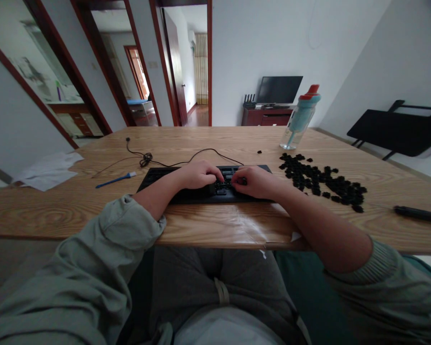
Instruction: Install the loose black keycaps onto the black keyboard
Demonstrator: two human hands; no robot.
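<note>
Keyboard sits under left hand, fingers half-curled, and right hand, fingertips nearly together, any hold unclear; best steady it, working straight down.

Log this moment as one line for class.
left hand: at keyboard | right hand: at keyboard | black pieces: right of keyboard | brush: left | bottle: standing
</note>
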